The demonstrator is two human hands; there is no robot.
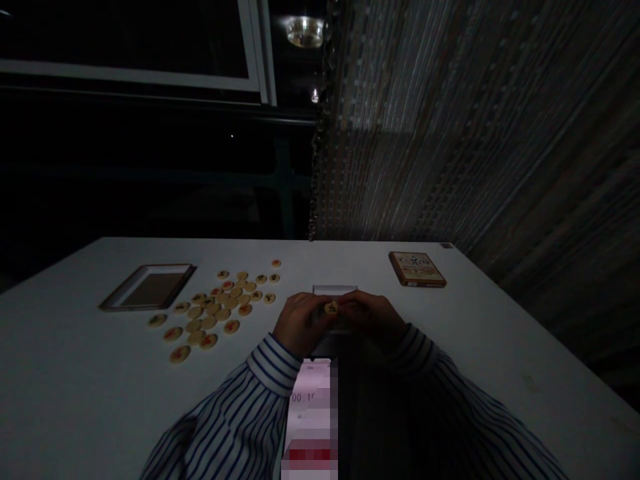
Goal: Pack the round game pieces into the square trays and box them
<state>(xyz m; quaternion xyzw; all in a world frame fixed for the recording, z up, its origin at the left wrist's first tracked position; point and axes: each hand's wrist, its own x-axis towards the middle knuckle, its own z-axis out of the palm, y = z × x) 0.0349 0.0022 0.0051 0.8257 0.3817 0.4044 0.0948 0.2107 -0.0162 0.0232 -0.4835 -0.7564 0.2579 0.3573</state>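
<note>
A round wooden Chinese chess piece [331, 307] with a dark character on its face is held up between my two hands. My left hand [301, 321] pinches it from the left with thumb and fingers. From the other side, the fingers of my right hand [376, 319] meet the piece, their tips partly in shadow. Beneath both hands lies a white tray-like object [334, 290], mostly covered by them. To the left, several more chess pieces [223, 301] are spread over the table, some with red or dark characters, others plain side up.
An open box half [148, 288] lies at the left of the white table [90, 373]. A printed box [417, 269] sits at the back right. Nearest me is a lit phone [307, 413], under my left forearm. A string curtain [400, 133] hangs beyond the table.
</note>
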